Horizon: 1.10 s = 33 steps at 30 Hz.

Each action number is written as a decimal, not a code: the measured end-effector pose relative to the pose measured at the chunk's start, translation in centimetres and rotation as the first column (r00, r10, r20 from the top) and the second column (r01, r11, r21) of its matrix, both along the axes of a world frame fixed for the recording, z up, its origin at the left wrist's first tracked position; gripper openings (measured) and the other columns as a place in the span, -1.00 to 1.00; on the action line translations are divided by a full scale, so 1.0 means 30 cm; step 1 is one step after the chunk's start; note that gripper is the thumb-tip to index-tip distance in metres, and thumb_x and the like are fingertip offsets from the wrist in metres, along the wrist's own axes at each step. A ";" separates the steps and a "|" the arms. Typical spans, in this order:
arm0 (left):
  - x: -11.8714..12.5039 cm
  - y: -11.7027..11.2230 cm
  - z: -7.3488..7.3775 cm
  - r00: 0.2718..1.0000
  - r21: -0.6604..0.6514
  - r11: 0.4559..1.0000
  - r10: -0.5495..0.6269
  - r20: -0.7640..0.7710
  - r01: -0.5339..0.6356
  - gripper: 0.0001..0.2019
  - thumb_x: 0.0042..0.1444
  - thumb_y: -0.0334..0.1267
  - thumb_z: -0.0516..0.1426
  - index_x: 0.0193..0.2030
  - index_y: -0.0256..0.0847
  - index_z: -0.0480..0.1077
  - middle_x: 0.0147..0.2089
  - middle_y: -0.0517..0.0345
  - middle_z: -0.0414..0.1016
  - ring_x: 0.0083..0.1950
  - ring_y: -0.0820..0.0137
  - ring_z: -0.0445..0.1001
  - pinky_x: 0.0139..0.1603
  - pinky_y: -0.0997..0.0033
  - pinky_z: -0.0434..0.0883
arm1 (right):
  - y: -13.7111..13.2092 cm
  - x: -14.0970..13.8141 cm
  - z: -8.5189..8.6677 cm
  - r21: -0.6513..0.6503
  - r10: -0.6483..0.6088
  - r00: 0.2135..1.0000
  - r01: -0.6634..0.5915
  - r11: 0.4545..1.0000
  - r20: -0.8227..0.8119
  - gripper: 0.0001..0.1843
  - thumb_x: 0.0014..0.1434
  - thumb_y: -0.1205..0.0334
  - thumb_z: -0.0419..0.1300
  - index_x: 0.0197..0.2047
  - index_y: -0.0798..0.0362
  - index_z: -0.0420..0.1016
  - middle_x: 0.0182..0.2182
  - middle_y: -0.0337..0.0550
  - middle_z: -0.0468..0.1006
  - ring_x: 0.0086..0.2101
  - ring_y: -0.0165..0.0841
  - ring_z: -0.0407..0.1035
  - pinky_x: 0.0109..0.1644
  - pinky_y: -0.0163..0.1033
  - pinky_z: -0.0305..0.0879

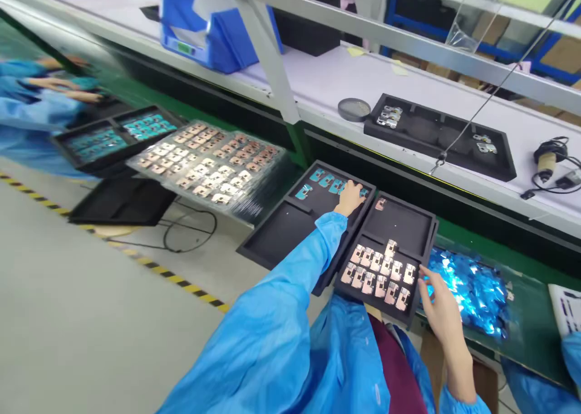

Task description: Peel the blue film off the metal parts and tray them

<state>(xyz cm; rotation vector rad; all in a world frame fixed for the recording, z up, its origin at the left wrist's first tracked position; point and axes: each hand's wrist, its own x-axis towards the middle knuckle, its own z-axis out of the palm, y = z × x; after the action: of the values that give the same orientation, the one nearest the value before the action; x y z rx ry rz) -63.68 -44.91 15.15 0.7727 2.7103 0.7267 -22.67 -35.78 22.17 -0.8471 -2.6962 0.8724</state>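
My left hand (349, 199) reaches over the far end of a black tray (285, 229), its fingers closed at a small metal part with blue film (363, 192). Several more blue-filmed parts (318, 175) lie in that same compartment. Beside it, a second black tray (411, 220) holds rows of bare coppery-silver metal parts (369, 282) in the near compartment and a single one (380, 204) in the far compartment. At this tray's right edge is my right hand (438, 302), with fingers apart and fingertips touching the rim.
A pile of shiny blue film (472, 290) lies to the right. Stacked clear trays of metal parts (200, 160) stand left, near a co-worker's hands (68, 87). On the bench are a blue bin (218, 36), a round dish (354, 109) and another black tray (436, 132).
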 end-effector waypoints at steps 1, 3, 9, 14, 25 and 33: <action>-0.014 0.008 0.008 1.000 0.001 1.000 -0.003 0.029 0.003 -0.64 0.26 -0.28 0.37 0.17 -0.21 0.52 0.28 -0.25 0.39 0.35 -0.06 0.43 0.29 0.07 0.47 | -0.009 -0.009 0.014 0.004 0.006 1.000 -0.006 1.000 -0.001 -0.51 0.57 -0.07 -0.02 0.31 -0.05 0.53 0.21 0.08 0.64 -0.14 -0.15 0.62 -0.13 -0.06 0.56; -0.041 0.021 0.025 0.997 0.017 1.000 -0.008 0.073 0.007 -0.61 0.13 -0.31 0.44 0.07 -0.21 0.50 0.22 -0.21 0.43 0.30 -0.05 0.46 0.29 0.07 0.46 | -0.024 -0.025 0.038 0.005 0.004 1.000 -0.004 1.000 0.009 -0.54 0.57 -0.02 -0.02 0.31 -0.06 0.53 0.18 0.06 0.65 -0.05 -0.12 0.63 -0.11 -0.07 0.57; -0.042 0.008 0.079 0.992 0.193 0.980 0.026 0.124 -0.050 -0.68 0.07 -0.45 0.37 -0.10 -0.15 0.39 -0.08 0.00 0.56 0.10 0.11 0.57 0.20 0.15 0.49 | -0.024 -0.090 0.084 -0.013 0.029 0.996 -0.030 0.999 -0.081 -0.58 0.59 0.05 0.01 0.32 -0.05 0.52 0.15 0.05 0.65 0.03 -0.10 0.62 0.03 -0.02 0.59; 0.253 -0.096 0.182 0.934 0.609 0.771 -0.052 0.352 -0.186 -0.73 0.16 -0.28 0.37 -0.07 -0.15 0.42 -0.18 0.13 0.61 -0.16 0.31 0.63 -0.02 0.30 0.58 | 0.000 -0.191 0.155 -0.094 0.091 0.955 -0.122 0.988 -0.283 -0.60 0.59 0.10 0.07 0.37 -0.07 0.50 0.13 0.03 0.66 -0.04 -0.18 0.62 0.00 -0.05 0.60; 0.824 -0.129 0.437 0.675 0.706 0.615 -0.355 0.646 -0.352 -0.74 0.17 -0.13 0.45 -0.08 -0.17 0.65 -0.04 0.04 0.73 0.02 0.21 0.70 0.14 0.21 0.63 | 0.072 -0.188 0.256 -0.577 -0.062 0.910 -0.205 0.791 -0.409 -0.63 0.28 -0.15 0.48 -0.14 -0.02 0.65 -0.20 -0.15 0.65 -0.23 -0.29 0.55 -0.28 -0.24 0.57; 0.929 -0.110 0.423 0.782 0.697 0.645 -0.240 0.575 -0.315 -0.81 0.19 -0.14 0.41 -0.10 -0.12 0.73 -0.13 0.09 0.68 -0.11 0.27 0.69 -0.04 0.31 0.65 | 0.041 -0.111 0.188 -0.332 -0.147 0.877 -0.015 0.943 -0.458 -0.61 0.49 -0.06 0.24 -0.30 0.00 0.59 -0.40 -0.19 0.62 -0.43 -0.35 0.51 -0.31 -0.22 0.55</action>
<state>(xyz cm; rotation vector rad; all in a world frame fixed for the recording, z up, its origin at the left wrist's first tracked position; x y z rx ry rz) -35.80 -48.20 27.84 0.4521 1.7242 1.8403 -26.00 -34.54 27.82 -0.6629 -2.1129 1.3367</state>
